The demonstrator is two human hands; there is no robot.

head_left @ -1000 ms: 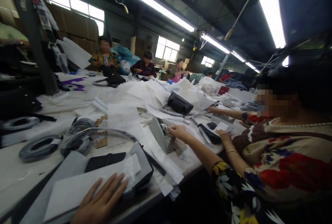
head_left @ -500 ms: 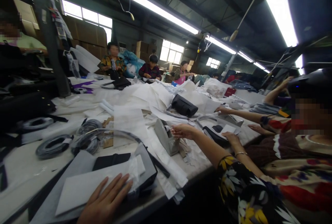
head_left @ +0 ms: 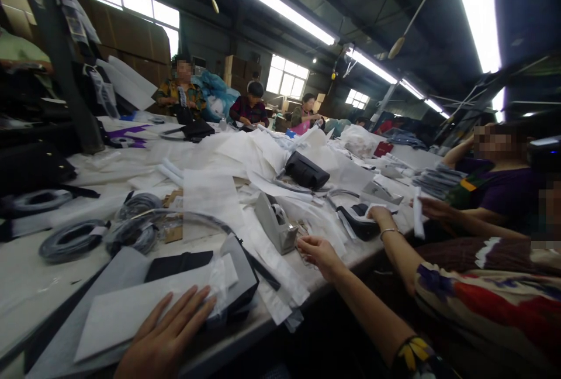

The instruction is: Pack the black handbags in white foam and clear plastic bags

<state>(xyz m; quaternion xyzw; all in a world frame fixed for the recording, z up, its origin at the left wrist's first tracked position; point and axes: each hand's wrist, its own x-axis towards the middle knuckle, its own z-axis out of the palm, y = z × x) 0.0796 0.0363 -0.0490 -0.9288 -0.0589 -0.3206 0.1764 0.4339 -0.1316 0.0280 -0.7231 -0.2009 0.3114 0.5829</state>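
Observation:
My left hand (head_left: 169, 332) lies flat with fingers stretched over a folded white paper sheet (head_left: 131, 312). Under and beside the paper sits a black bag (head_left: 252, 285) with a grey covering and a strap arched behind it. Clear plastic (head_left: 219, 285) lies near my left fingertips. My right hand (head_left: 322, 256), coming from a black floral sleeve, is in a pinch just right of a grey tape dispenser (head_left: 275, 227). Its fingertips are close to the dispenser's cutting end; whatever they hold is too small to make out.
Coiled wrapped straps (head_left: 72, 241) lie at left. White paper sheets (head_left: 249, 157) pile up mid-table, with a black bag (head_left: 307, 169) on them. At right, a co-worker's hand (head_left: 380, 215) touches another black bag (head_left: 359, 224). The table's front edge runs below the dispenser.
My right hand has moved from the top of the tape dispenser down and toward me, its fingers pinched. The view has shifted a little; my left hand stays on the paper.

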